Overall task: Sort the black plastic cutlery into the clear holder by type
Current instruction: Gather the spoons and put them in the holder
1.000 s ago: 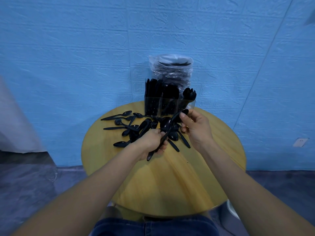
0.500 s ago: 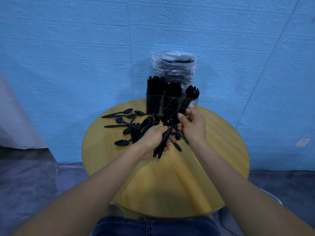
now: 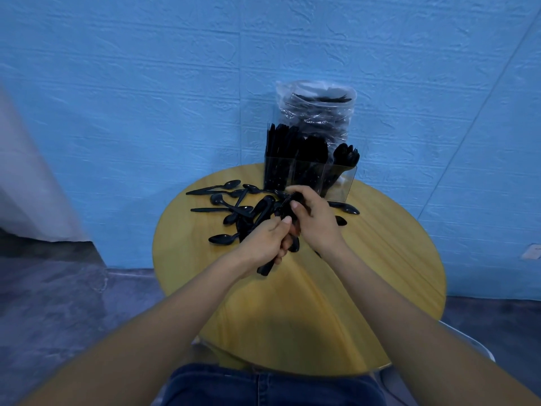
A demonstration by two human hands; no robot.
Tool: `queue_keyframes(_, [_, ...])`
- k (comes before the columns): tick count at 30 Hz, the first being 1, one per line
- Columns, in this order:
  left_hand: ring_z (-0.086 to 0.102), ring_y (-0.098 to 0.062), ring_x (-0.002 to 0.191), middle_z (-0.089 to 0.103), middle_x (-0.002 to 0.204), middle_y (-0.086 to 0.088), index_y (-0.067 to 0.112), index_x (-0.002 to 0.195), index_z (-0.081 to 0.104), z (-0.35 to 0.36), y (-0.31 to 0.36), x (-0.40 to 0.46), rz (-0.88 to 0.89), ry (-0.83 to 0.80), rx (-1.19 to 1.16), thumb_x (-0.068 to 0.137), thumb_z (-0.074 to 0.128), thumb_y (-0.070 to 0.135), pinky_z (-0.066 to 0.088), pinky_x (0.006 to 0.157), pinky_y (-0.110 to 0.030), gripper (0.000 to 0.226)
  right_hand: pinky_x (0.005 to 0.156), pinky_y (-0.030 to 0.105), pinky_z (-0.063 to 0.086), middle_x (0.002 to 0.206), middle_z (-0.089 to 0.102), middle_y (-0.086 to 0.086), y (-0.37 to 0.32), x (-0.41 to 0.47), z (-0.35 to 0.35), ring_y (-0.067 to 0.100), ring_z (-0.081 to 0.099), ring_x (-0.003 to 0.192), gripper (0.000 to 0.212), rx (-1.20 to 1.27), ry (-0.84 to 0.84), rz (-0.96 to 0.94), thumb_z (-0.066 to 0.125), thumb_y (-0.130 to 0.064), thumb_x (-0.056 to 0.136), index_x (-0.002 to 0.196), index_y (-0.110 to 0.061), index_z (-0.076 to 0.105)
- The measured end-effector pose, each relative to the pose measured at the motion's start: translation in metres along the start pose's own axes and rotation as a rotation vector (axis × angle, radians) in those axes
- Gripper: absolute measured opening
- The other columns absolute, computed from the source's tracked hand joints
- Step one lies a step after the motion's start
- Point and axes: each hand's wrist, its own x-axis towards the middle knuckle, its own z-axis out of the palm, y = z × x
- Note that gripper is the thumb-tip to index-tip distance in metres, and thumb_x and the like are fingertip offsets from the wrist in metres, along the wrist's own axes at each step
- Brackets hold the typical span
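Right hand (image 3: 317, 222) drew nearer left hand (image 3: 263, 244); holder (image 3: 339, 178) packed with cutlery.

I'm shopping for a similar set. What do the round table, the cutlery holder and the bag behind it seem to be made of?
Round yellow-tan table: probably wood or wood-look laminate, with grain lines and a soft sheen. Clear cutlery holder: likely rigid acrylic, see-through flat walls with bright edges. Clear bag of black cutlery: thin plastic film, crinkled and glinting.
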Motion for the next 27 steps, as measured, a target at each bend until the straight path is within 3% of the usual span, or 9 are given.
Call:
queue_keyframes(2, [0.046, -0.011, 0.060, 0.049, 0.073, -0.001, 0.010, 0.093, 0.049, -0.007, -0.005, -0.002, -0.008, 0.039, 0.018, 0.103, 0.030, 0.023, 0.043, 0.056, -0.022, 0.025, 0.065, 0.024, 0.051, 0.091, 0.065, 0.002, 0.000, 0.001, 0.005, 0.015, 0.060, 0.076, 0.024, -0.058, 0.016, -0.030, 0.044, -0.012, 0.099, 0.113, -0.019, 0.062])
queue_keyframes(5, [0.051, -0.012, 0.065, 0.053, 0.080, -0.002, 0.007, 0.102, 0.044, -0.014, -0.013, -0.006, -0.019, 0.097, 0.032, 0.102, 0.034, 0.017, 0.047, 0.059, -0.024, 0.014, 0.059, 0.009, 0.039, 0.085, 0.063, -0.001, -0.002, 0.000, 0.015, 0.007, 0.054, 0.066, 0.026, -0.128, 0.046, -0.054, 0.042, -0.012, 0.100, 0.115, -0.013, 0.063])
queue_keyframes(7, [0.048, -0.012, 0.062, 0.052, 0.077, -0.001, 0.009, 0.095, 0.043, -0.018, -0.018, -0.009, -0.001, 0.129, 0.057, 0.102, 0.034, 0.016, 0.045, 0.055, -0.022, 0.014, 0.060, 0.006, 0.036, 0.081, 0.062, -0.002, -0.006, -0.001, 0.024, 0.001, 0.051, 0.065, 0.030, -0.137, -0.003, -0.063, 0.039, -0.013, 0.101, 0.121, -0.009, 0.061])
queue_keyframes(8, [0.045, -0.011, 0.059, 0.050, 0.074, 0.000, 0.011, 0.088, 0.042, -0.020, -0.020, -0.011, 0.013, 0.157, 0.068, 0.102, 0.033, 0.016, 0.043, 0.052, -0.020, 0.017, 0.067, 0.006, 0.037, 0.089, 0.064, 0.002, -0.008, -0.002, 0.028, 0.003, 0.053, 0.072, 0.032, -0.133, -0.047, -0.071, 0.037, -0.015, 0.102, 0.125, -0.008, 0.058])
queue_keyframes(11, [0.039, -0.010, 0.055, 0.045, 0.065, 0.001, 0.014, 0.077, 0.040, -0.035, -0.031, -0.017, 0.042, 0.302, 0.040, 0.102, 0.031, 0.013, 0.036, 0.050, -0.020, 0.028, 0.096, 0.027, 0.039, 0.121, 0.059, 0.011, -0.007, 0.003, 0.039, 0.019, 0.052, 0.110, 0.039, -0.116, -0.165, -0.040, 0.034, -0.026, 0.103, 0.137, -0.012, 0.048])
queue_keyframes(13, [0.038, -0.010, 0.053, 0.043, 0.062, 0.001, 0.013, 0.074, 0.042, -0.049, -0.039, -0.019, 0.050, 0.411, 0.021, 0.103, 0.030, 0.014, 0.035, 0.052, -0.023, 0.031, 0.096, 0.028, 0.035, 0.117, 0.057, 0.008, -0.001, 0.005, 0.045, 0.021, 0.047, 0.119, 0.041, -0.181, -0.186, 0.002, 0.037, -0.029, 0.102, 0.138, -0.010, 0.046])
queue_keyframes(16, [0.040, -0.011, 0.055, 0.046, 0.065, -0.001, 0.013, 0.076, 0.044, -0.063, -0.051, -0.021, 0.058, 0.529, -0.006, 0.103, 0.031, 0.017, 0.038, 0.052, -0.024, 0.030, 0.100, 0.031, 0.036, 0.124, 0.051, 0.007, 0.008, 0.001, 0.054, 0.025, 0.042, 0.123, 0.049, -0.316, -0.216, 0.072, 0.052, -0.037, 0.095, 0.137, -0.013, 0.045])
queue_keyframes(21, [0.046, -0.011, 0.057, 0.049, 0.071, -0.001, 0.013, 0.080, 0.046, -0.064, -0.063, -0.016, 0.099, 0.600, -0.048, 0.102, 0.032, 0.017, 0.044, 0.050, -0.015, 0.027, 0.105, 0.034, 0.025, 0.137, 0.030, 0.004, 0.005, -0.010, 0.071, 0.026, 0.024, 0.127, 0.073, -0.518, -0.352, 0.045, 0.061, -0.052, 0.084, 0.145, -0.023, 0.032])
queue_keyframes(27, [0.040, -0.009, 0.055, 0.047, 0.066, 0.002, 0.015, 0.078, 0.045, -0.058, -0.072, -0.008, 0.137, 0.593, 0.009, 0.103, 0.031, 0.021, 0.037, 0.054, -0.023, 0.029, 0.105, 0.040, 0.023, 0.135, 0.035, 0.000, 0.014, -0.009, 0.069, 0.023, 0.028, 0.126, 0.060, -0.670, -0.305, 0.010, 0.054, -0.051, 0.089, 0.142, -0.028, 0.037])
